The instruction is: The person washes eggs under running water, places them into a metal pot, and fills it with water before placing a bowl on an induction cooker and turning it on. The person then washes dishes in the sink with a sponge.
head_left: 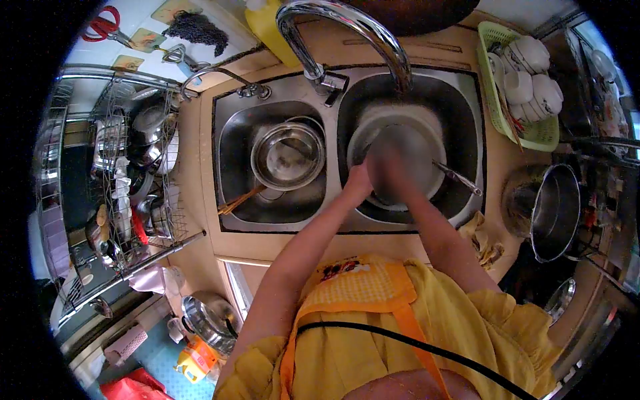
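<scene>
Both my hands are over a large round basin (423, 137) in the right sink bowl. My left hand (360, 181) is at the basin's left side, its fingers partly hidden. My right hand (393, 175) reaches into the middle of the basin, where a dark blurred patch covers its fingers; what it holds cannot be made out. A metal utensil handle (460, 179) leans over the basin's right rim. Above the basin hangs the curved chrome faucet (353, 20). In the left sink bowl sit metal bowls (287, 157), with wooden chopsticks (241, 200) beside them.
A green basket (547, 139) of white bowls stands at the back right. Below it is a large metal pot (557, 213), with a crumpled cloth (481, 243) near the sink's corner. A wire rack (123, 167) of pans stands left. A small tap (257, 91) rises behind the left bowl.
</scene>
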The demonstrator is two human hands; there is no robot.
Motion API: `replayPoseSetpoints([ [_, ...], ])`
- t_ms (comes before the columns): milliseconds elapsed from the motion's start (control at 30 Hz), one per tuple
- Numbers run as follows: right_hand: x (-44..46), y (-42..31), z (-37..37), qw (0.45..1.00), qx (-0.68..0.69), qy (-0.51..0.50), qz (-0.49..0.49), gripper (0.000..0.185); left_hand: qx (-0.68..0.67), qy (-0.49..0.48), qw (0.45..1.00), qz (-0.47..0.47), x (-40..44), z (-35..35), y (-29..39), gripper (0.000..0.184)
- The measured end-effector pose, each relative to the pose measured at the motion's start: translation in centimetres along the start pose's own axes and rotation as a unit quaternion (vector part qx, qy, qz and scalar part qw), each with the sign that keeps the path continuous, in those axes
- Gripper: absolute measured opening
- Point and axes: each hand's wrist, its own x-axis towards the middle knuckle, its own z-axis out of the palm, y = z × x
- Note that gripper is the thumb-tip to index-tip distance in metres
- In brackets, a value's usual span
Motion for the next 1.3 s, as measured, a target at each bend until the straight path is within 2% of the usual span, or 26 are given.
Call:
replayPoseSetpoints([
  [33,-0.3,-0.5,-1.1,0.997,-0.042,-0.063,0.015,0.057,0.006,-0.006,1.000,-0.010,-0.1,-0.1,0.2,0.053],
  [67,-0.6,-0.6,-2.2,0.987,-0.013,-0.158,0.018,0.057,0.012,-0.012,1.000,-0.019,-0.2,-0.1,0.4,0.054],
  [100,-0.3,-2.9,-8.8,0.968,0.014,-0.252,0.020,0.057,0.017,-0.017,0.999,-0.027,-0.2,-0.1,0.6,0.054],
  [133,-0.5,-3.1,-9.8,0.941,0.136,-0.304,0.058,0.058,0.011,0.035,0.999,0.011,0.0,0.7,-0.3,0.054],
  [167,-0.7,-3.1,-10.8,0.897,0.249,-0.350,0.108,0.059,0.005,0.087,0.995,0.048,0.1,2.2,-2.1,0.055],
  [200,-1.9,-1.5,-7.6,0.808,0.444,-0.339,0.188,0.061,0.000,0.139,0.987,0.083,0.1,3.0,-3.1,0.056],
  [267,-2.2,-1.3,-8.4,0.684,0.641,-0.275,0.214,0.065,-0.097,0.075,0.992,-0.013,0.0,1.7,-2.1,0.058],
  [300,-2.0,-2.8,-13.2,0.687,0.665,-0.239,0.171,0.067,-0.144,0.043,0.987,-0.061,-0.1,1.0,-1.9,0.059],
  [333,-1.8,-4.0,-16.2,0.687,0.687,-0.203,0.127,0.069,-0.135,0.035,0.989,-0.047,0.3,1.2,-2.6,0.059],
  [400,-2.0,-4.5,-16.4,0.785,0.595,-0.162,0.056,0.074,-0.119,0.015,0.993,-0.018,1.2,1.9,-3.8,0.060],
  [467,-2.5,-4.4,-16.7,0.854,0.502,-0.140,0.001,0.076,-0.190,-0.047,0.979,-0.050,1.2,2.0,-3.9,0.060],
  [533,-2.6,-4.0,-18.1,0.898,0.414,-0.142,-0.038,0.074,-0.115,-0.077,0.990,-0.040,0.6,0.3,-2.0,0.059],
  [600,-2.4,-3.3,-19.7,0.917,0.384,-0.104,-0.033,0.068,0.110,-0.068,0.992,0.009,-0.2,-1.5,-0.3,0.058],
  [700,-1.7,-3.2,-23.1,0.937,0.342,-0.067,-0.023,0.060,0.075,-0.059,0.995,0.043,0.0,-1.4,-2.2,0.059],
  [733,-1.6,-3.3,-24.4,0.943,0.328,-0.057,-0.021,0.056,0.106,0.075,0.976,0.173,-0.1,-1.1,-2.5,0.032],
  [833,-1.7,-4.1,-27.1,0.959,0.253,0.077,-0.097,0.051,-0.035,-0.049,0.991,0.123,1.4,-1.1,-2.1,0.030],
  [933,-2.6,-5.1,-28.2,0.946,0.264,0.158,-0.100,0.044,-0.084,0.001,0.987,0.134,0.9,-1.5,0.0,0.023],
  [1033,-3.8,-7.2,-26.8,0.936,0.253,0.211,-0.127,0.039,-0.147,0.050,0.985,0.075,1.3,-0.7,1.8,0.020],
  [1067,-4.1,-7.6,-25.7,0.936,0.228,0.227,-0.142,0.036,-0.137,0.094,0.980,0.107,1.0,-0.4,2.2,0.019],
  [1167,-3.7,-8.1,-24.2,0.956,0.171,0.233,-0.055,0.031,-0.140,0.187,0.960,0.155,0.5,0.2,3.1,0.019],
  [1233,-1.6,-7.5,-24.0,0.953,0.153,0.261,0.023,0.031,-0.185,0.193,0.955,0.129,0.7,0.2,3.4,0.020],
  [1300,1.1,-5.0,-22.7,0.943,0.174,0.269,0.092,0.033,-0.182,0.137,0.973,0.046,-1.0,-2.1,5.1,0.019],
])
